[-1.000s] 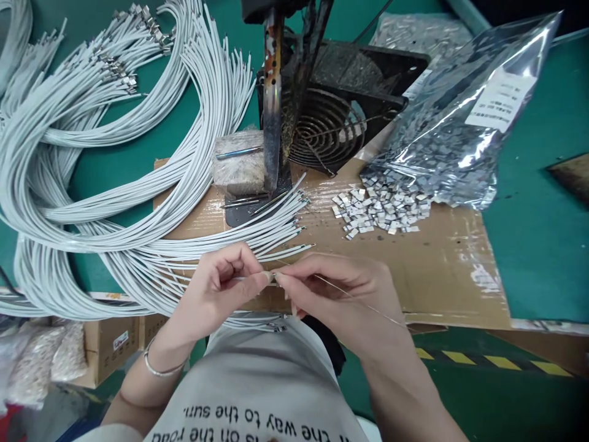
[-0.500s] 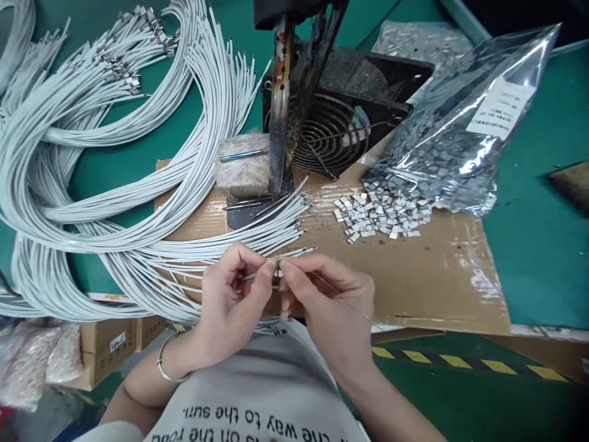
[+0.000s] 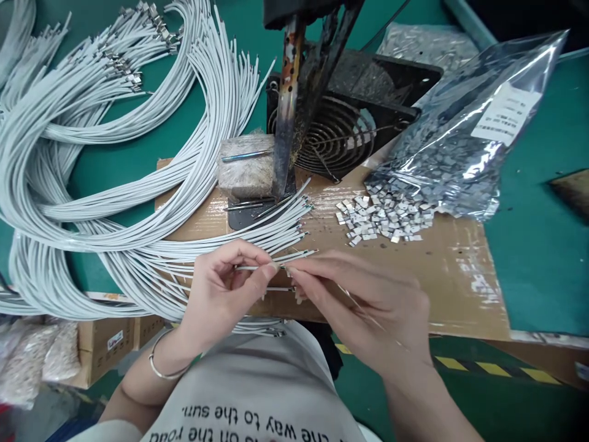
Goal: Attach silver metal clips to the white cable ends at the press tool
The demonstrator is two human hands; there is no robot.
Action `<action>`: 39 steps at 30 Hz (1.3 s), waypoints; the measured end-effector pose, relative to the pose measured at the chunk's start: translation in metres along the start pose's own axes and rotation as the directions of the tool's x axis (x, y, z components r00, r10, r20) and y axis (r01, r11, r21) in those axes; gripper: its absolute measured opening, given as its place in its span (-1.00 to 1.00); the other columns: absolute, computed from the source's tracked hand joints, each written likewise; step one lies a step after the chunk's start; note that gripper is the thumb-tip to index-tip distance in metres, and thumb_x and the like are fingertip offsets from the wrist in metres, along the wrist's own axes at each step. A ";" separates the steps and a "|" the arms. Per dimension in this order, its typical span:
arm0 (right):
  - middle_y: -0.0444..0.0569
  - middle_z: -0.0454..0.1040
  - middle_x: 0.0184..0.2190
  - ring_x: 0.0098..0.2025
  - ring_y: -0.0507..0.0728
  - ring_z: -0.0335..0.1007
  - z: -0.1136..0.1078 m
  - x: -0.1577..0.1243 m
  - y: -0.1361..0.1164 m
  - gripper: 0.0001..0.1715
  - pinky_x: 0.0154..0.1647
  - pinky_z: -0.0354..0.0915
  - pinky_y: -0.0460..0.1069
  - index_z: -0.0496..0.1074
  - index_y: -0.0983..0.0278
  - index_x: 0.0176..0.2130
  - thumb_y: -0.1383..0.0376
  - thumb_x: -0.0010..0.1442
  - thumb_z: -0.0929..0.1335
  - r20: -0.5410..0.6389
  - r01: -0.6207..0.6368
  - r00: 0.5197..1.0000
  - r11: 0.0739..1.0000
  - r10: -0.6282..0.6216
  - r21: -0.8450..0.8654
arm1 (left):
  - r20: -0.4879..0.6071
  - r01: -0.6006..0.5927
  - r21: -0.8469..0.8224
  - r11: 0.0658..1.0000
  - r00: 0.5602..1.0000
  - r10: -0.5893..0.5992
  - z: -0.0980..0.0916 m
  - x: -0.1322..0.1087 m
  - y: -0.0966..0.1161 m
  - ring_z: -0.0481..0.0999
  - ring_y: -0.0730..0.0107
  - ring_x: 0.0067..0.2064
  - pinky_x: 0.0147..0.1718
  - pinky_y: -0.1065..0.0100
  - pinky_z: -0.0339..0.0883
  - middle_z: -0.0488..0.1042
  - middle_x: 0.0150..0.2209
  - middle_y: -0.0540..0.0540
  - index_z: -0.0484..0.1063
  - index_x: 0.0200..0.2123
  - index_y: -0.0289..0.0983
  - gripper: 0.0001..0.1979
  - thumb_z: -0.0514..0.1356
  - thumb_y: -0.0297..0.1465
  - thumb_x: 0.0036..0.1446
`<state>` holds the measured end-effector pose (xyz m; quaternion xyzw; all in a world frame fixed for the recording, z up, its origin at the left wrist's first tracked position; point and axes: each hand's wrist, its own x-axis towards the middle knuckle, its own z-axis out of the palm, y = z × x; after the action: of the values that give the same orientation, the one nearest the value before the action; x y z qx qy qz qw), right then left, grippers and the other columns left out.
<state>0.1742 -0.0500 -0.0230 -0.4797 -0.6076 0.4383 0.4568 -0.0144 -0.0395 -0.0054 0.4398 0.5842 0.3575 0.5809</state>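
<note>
My left hand (image 3: 221, 301) is closed, its thumb and forefinger pinching a white wire (image 3: 247, 267) close to its end. My right hand (image 3: 372, 301) is also closed, thumb and forefinger meeting just right of that wire end. A thin silvery strand (image 3: 354, 299) runs along the right palm, perhaps solder wire. Whether a small metal tab sits between the fingertips is hidden. Beyond the hands, more white wires (image 3: 271, 236) fan out with dark stripped tips. A pile of small metal tabs (image 3: 386, 218) lies on the cardboard (image 3: 451, 276) to the right.
A scorched soldering iron (image 3: 286, 116) points down beside a wrapped block (image 3: 246, 175). Behind it stands a black fan (image 3: 340, 132). A plastic bag of metal tabs (image 3: 464, 141) lies at the right, and looped bundles of white wire (image 3: 92, 227) fill the left.
My right hand has shifted right and turned, its fingers more stretched out. My left hand has moved slightly left, and more of the pinched wire now shows.
</note>
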 end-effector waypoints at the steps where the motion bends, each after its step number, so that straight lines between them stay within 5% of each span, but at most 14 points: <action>1: -0.18 0.62 -0.43 -0.47 0.04 0.51 0.000 0.001 -0.001 -0.63 -0.49 0.41 -0.06 0.71 -0.05 -0.11 0.45 0.32 0.46 -0.021 -0.038 0.999 0.999 0.039 0.037 | -0.011 -0.005 0.000 1.000 1.000 0.005 0.001 0.000 0.001 0.36 0.54 -0.50 -0.56 0.48 0.20 0.55 -0.47 0.00 0.63 -0.36 -0.25 -0.91 0.43 -0.43 0.20; 6: -0.17 0.58 -0.51 -0.49 0.02 0.47 0.006 -0.002 0.002 -0.72 -0.49 0.40 -0.07 0.74 0.05 -0.25 0.44 0.30 0.48 -0.183 -0.163 0.964 0.974 0.191 0.158 | -0.041 -0.017 -0.003 1.000 0.999 0.017 0.002 0.001 0.006 0.38 0.56 -0.51 -0.57 0.52 0.21 0.57 -0.48 0.01 0.66 -0.37 -0.23 -0.93 0.42 -0.46 0.20; 13: -0.20 0.64 -0.43 -0.51 -0.05 0.49 0.015 -0.004 0.004 -0.70 -0.48 0.44 -0.15 0.74 0.05 -0.24 0.48 0.25 0.50 -0.190 -0.192 0.951 0.947 0.244 0.257 | -0.083 0.050 -0.045 0.998 0.995 -0.054 0.004 0.004 0.013 0.27 0.61 -0.53 -0.58 0.56 0.11 0.52 -0.51 0.04 0.67 -0.38 -0.25 -0.94 0.45 -0.51 0.10; 20: -0.22 0.62 -0.45 -0.52 -0.07 0.49 0.019 -0.001 -0.001 -0.77 -0.47 0.46 -0.18 0.71 0.09 -0.28 0.45 0.25 0.50 -0.218 -0.229 0.927 0.919 0.307 0.321 | -0.064 0.098 -0.079 0.992 0.993 -0.103 0.004 0.004 0.014 0.21 0.64 -0.54 -0.59 0.58 0.05 0.45 -0.53 0.07 0.64 -0.37 -0.25 -0.92 0.41 -0.44 0.20; 24: -0.22 0.62 -0.47 -0.53 -0.05 0.51 0.020 0.000 -0.002 -0.77 -0.47 0.49 -0.17 0.70 0.10 -0.28 0.45 0.25 0.51 -0.246 -0.229 0.914 0.911 0.323 0.344 | -0.059 0.090 -0.055 0.994 0.994 -0.093 0.005 0.002 0.016 0.28 0.62 -0.52 -0.55 0.57 0.15 0.51 -0.49 0.06 0.64 -0.36 -0.22 -0.93 0.41 -0.44 0.20; 29: -0.22 0.61 -0.45 -0.53 -0.06 0.49 0.020 0.002 -0.002 -0.77 -0.48 0.47 -0.17 0.71 0.09 -0.29 0.45 0.26 0.51 -0.241 -0.214 0.918 0.904 0.316 0.370 | -0.064 0.050 -0.009 0.999 0.997 -0.051 0.006 0.002 0.017 0.46 0.49 -0.36 -0.48 0.53 0.27 0.62 -0.35 -0.02 0.62 -0.41 -0.23 -0.90 0.42 -0.45 0.17; 39: -0.15 0.60 -0.41 -0.51 -0.07 0.43 0.021 0.001 0.003 -0.71 -0.54 0.43 -0.18 0.76 0.06 -0.25 0.46 0.26 0.49 -0.121 -0.253 0.926 0.825 0.358 0.505 | -0.075 0.047 -0.004 0.999 0.996 -0.047 0.004 0.004 0.016 0.34 0.54 -0.45 -0.50 0.52 0.21 0.53 -0.47 0.03 0.58 -0.42 -0.23 -0.86 0.42 -0.44 0.19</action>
<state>0.1537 -0.0506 -0.0303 -0.4861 -0.3427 0.5895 0.5466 -0.0083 -0.0299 0.0080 0.4115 0.6153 0.3608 0.5674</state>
